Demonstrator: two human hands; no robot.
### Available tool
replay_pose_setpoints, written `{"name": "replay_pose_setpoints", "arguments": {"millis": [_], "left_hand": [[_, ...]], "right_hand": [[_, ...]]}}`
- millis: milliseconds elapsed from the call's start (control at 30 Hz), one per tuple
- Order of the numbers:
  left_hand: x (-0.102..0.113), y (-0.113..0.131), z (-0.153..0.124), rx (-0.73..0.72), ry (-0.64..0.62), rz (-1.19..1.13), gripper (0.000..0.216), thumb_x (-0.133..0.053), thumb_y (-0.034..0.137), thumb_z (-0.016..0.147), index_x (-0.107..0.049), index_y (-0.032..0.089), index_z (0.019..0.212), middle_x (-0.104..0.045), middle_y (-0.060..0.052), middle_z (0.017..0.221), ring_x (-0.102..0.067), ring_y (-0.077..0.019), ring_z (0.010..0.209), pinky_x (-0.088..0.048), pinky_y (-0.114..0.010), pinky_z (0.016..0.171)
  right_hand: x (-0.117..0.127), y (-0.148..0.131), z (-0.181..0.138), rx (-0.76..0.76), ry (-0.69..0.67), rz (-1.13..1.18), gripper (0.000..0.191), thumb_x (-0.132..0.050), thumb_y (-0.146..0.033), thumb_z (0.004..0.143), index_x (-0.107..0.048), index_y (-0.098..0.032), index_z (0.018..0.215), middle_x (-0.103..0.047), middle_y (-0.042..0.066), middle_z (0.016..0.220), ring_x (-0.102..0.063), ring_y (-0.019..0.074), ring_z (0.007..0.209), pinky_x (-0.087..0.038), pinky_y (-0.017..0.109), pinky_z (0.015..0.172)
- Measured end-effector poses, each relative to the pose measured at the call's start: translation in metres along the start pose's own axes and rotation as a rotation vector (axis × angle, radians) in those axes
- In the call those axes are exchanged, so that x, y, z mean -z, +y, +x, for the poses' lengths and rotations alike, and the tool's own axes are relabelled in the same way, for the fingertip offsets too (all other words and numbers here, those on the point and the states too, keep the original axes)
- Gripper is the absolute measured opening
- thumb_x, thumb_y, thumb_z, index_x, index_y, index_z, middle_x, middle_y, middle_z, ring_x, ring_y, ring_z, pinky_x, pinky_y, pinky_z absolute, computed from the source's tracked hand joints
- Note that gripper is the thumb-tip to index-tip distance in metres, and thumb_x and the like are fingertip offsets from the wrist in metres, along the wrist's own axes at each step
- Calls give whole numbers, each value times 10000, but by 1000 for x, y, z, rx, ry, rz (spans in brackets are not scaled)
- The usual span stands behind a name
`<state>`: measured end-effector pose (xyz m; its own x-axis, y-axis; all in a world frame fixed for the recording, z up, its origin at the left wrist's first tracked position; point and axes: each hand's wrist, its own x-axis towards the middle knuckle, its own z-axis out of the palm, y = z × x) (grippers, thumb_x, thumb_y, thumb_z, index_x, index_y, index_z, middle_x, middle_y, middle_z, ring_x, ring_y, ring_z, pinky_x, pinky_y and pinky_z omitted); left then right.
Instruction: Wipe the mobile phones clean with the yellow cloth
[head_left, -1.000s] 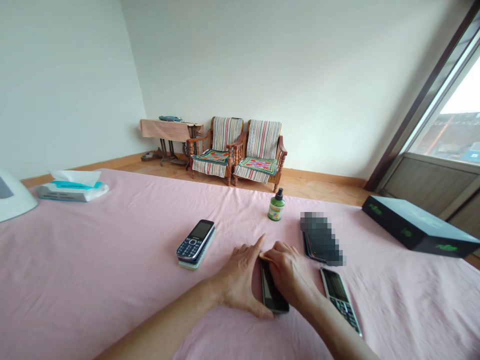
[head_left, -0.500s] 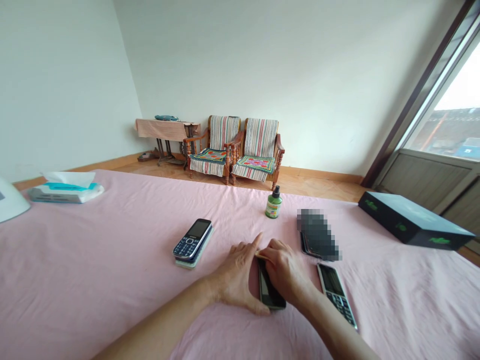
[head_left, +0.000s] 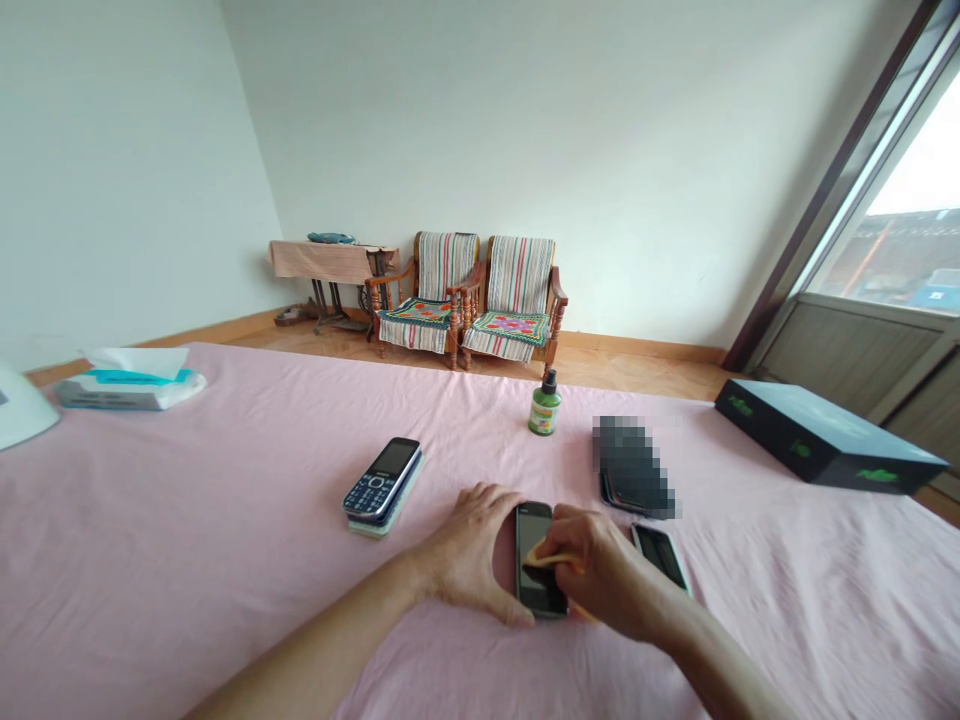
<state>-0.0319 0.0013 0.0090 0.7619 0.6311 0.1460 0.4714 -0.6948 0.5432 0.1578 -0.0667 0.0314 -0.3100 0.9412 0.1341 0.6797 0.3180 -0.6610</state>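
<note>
A dark smartphone [head_left: 532, 530] lies face up on the pink cloth covering. My left hand [head_left: 466, 555] braces it from the left, index finger at its top end and thumb at its bottom corner. In my right hand [head_left: 604, 570] a yellowish wiping cloth [head_left: 553, 560] is bunched and pressed against the phone's screen. To the right, partly hidden by that hand, lies a keypad phone [head_left: 660, 556] with a light frame. Another keypad phone [head_left: 384, 485], dark blue, rests on a pale-edged item to the left of my hands.
Beyond my hands stands a green spray bottle [head_left: 544, 405]. A pixelated dark object [head_left: 634, 470] lies right of it. A black box [head_left: 825, 435] sits at far right, and a tissue pack [head_left: 131, 388] at far left. The pink sheet [head_left: 262, 620] has folds.
My right hand has slid the cloth from the phone's top end down to mid-screen, exposing the upper screen. It now covers the right-hand keypad phone's lower part. My left hand stays nearly in place.
</note>
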Motion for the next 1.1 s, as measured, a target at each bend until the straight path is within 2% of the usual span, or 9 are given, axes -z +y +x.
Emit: {"name": "replay_pose_setpoints", "arguments": {"millis": [100, 167, 200, 333, 433, 600, 700, 867, 1100], "left_hand": [[0, -1, 0, -4, -5, 2, 1017, -853, 527, 411, -452, 223, 1294, -497, -105, 1275, -450, -360, 1149, -318, -514, 1032], [0, -1, 0, -5, -3, -2, 1018, -853, 531, 411, -449, 235, 1298, -496, -101, 1281, -448, -361, 1156, -311, -517, 1037], [0, -1, 0, -5, 1, -5, 1016, -852, 534, 411, -449, 240, 1296, -499, -99, 1277, -450, -362, 1155, -310, -520, 1036], [1, 0, 0, -20, 10, -13, 990, -852, 529, 421, -457, 249, 1286, -508, -94, 1260, -457, -361, 1147, -310, -523, 1030], [0, 0, 0, -27, 12, -19, 990, -852, 523, 426, -456, 236, 1287, -509, -97, 1255, -452, -359, 1148, -316, -514, 1027], [-2, -1, -1, -15, 16, -29, 998, -846, 523, 445, -443, 214, 1305, -495, -110, 1283, -433, -368, 1176, -303, -509, 1040], [-2, 0, -2, 13, 27, -31, 1037, -847, 529, 433, -415, 239, 1329, -483, -103, 1304, -427, -376, 1191, -285, -511, 1049], [0, 1, -1, -5, 12, -13, 987, -855, 510, 415, -449, 263, 1279, -517, -78, 1230, -467, -345, 1122, -352, -477, 991], [-3, -3, 0, -19, 36, -12, 1021, -857, 557, 378, -463, 245, 1267, -516, -93, 1237, -470, -355, 1124, -353, -475, 994]], "right_hand": [[7, -3, -8, 6, -163, 75, 360, -438, 16, 596, -720, -188, 686, -646, -5, 746, -576, 114, 671, -375, 186, 560], [11, -3, -8, 34, -189, 97, 334, -461, 11, 627, -718, -193, 689, -652, -14, 730, -580, 111, 661, -371, 182, 551], [13, -2, -6, 43, -137, 92, 309, -482, 1, 658, -717, -195, 697, -650, -15, 724, -579, 111, 659, -374, 185, 558], [9, 8, 10, 15, 248, 7, 224, -518, -59, 782, -706, -176, 747, -621, 8, 735, -574, 125, 670, -397, 216, 612], [-2, 19, 21, 54, 310, -40, 257, -489, -41, 809, -708, -170, 766, -607, 30, 776, -575, 145, 726, -419, 240, 672], [-16, 22, 23, 124, 265, -105, 363, -457, 26, 770, -723, -196, 882, -597, 46, 822, -555, 182, 832, -420, 279, 754], [-18, 12, 18, 141, 183, -80, 392, -435, 55, 727, -714, -198, 837, -591, 39, 823, -553, 171, 825, -420, 266, 748], [-14, -6, 7, 165, 58, 35, 440, -413, 81, 637, -719, -203, 774, -604, 23, 819, -565, 144, 826, -420, 221, 732], [-8, -11, -5, 150, -118, 182, 481, -390, 73, 571, -734, -203, 765, -637, 2, 851, -594, 106, 761, -427, 174, 660]]}}
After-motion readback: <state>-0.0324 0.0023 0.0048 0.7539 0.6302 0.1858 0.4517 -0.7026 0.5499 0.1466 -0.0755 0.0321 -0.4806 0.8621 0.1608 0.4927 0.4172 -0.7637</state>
